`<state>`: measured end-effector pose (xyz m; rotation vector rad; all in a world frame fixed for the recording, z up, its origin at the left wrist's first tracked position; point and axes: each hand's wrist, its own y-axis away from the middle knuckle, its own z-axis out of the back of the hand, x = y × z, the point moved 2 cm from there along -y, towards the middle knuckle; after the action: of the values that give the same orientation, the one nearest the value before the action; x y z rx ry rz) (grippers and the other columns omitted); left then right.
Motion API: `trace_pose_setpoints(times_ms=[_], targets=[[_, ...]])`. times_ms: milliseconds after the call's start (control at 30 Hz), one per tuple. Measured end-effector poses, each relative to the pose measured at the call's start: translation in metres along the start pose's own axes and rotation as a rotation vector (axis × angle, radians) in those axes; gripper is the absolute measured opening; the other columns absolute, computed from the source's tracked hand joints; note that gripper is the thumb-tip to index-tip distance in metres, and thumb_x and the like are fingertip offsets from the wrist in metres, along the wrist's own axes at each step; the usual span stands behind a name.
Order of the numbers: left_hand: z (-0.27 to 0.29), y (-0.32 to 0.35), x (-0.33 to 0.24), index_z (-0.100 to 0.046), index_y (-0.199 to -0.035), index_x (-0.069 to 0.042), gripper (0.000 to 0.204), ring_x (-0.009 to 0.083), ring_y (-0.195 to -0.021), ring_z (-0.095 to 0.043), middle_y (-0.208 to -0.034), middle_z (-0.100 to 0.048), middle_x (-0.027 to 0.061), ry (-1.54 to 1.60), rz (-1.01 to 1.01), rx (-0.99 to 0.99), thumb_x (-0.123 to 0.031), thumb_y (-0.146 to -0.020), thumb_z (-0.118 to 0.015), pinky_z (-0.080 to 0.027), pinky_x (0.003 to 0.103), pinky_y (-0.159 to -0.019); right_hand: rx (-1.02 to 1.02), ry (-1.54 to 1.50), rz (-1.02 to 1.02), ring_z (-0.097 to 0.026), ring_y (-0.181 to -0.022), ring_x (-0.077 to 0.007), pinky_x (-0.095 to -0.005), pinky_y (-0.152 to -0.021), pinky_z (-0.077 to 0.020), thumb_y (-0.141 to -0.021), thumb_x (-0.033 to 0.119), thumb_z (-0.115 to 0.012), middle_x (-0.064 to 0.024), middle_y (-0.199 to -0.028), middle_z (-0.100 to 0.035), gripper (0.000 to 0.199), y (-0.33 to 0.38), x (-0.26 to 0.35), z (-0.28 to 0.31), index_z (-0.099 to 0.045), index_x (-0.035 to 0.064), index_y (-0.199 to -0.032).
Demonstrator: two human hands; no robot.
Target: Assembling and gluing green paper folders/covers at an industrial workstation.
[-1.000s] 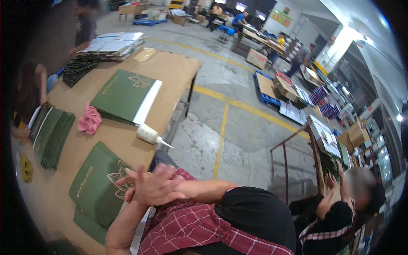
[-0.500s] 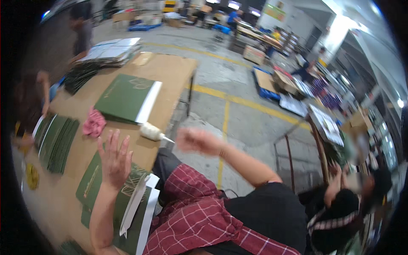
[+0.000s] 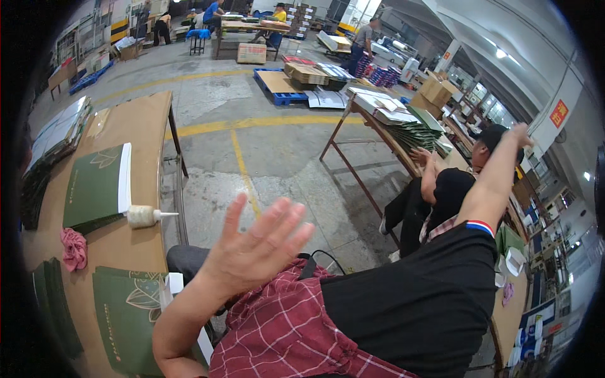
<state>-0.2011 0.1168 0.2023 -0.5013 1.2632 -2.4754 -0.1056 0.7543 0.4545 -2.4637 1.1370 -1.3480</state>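
My left hand (image 3: 257,247) is raised in front of my checked apron, fingers spread and holding nothing. My right hand (image 3: 518,136) is stretched far out to the right, overlapping a co-worker's dark cap; its fingers are too small and blurred to read. Close to my left forearm lies a green printed paper piece (image 3: 120,318) with gold leaf lines and white flaps. Beyond it, a white squeeze bottle (image 3: 142,216) with a thin nozzle rests on its side, touching neither hand. A crumpled pink cloth (image 3: 74,249) is left of the bottle, near a stack of green printed pieces (image 3: 94,179).
The brown worktable (image 3: 142,120) runs along my left. More green pieces (image 3: 53,302) stand at its near left. To the right, a co-worker sits at another table (image 3: 378,129) piled with green and white papers. A blue pallet (image 3: 287,97) with cartons is on the floor ahead.
The view has swung to the right. My left hand has moved off the green piece toward my chest, and my right arm has gone from mid-front to stretched out at the right.
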Motion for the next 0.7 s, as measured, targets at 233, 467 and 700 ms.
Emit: trace_pose_setpoints(times_ms=[233,467,700], targets=[[0.015,0.000,-0.041,-0.059,-0.095,-0.024,0.022,0.0166,-0.109,-0.044,-0.113,-0.047,-0.0017,0.061,-0.132,-0.186,-0.024,-0.073,-0.063,-0.026,0.051,-0.099,-0.098,0.104,-0.092,-0.058,-0.087,-0.0324,-0.0369,-0.087,-0.0388,-0.071,0.015,-0.052,-0.0221,-0.088,-0.059,0.076,-0.009,0.031,0.035,-0.008,0.0008,-0.131],[0.020,0.005,-0.047,-0.057,-0.098,-0.024,0.029,0.0187,-0.108,-0.045,-0.107,-0.048,0.0011,0.084,-0.087,-0.266,-0.023,-0.071,-0.066,-0.028,0.050,-0.098,0.053,0.088,-0.195,-0.055,-0.091,-0.0336,-0.0400,-0.083,-0.0410,-0.070,0.016,-0.053,-0.0235,-0.099,-0.055,0.085,0.049,0.051,0.024,0.002,0.0056,-0.135],[-0.072,0.024,-0.019,-0.055,-0.104,-0.012,0.035,0.0285,-0.106,-0.046,-0.114,-0.046,0.0112,0.451,0.205,-0.160,-0.021,-0.072,-0.065,-0.036,0.041,-0.089,-0.167,0.247,-0.112,-0.053,-0.092,-0.0415,-0.0463,-0.085,-0.0392,-0.071,0.011,-0.050,-0.0289,-0.098,-0.053,0.081,-0.010,0.042,0.056,0.002,0.0034,-0.133]])
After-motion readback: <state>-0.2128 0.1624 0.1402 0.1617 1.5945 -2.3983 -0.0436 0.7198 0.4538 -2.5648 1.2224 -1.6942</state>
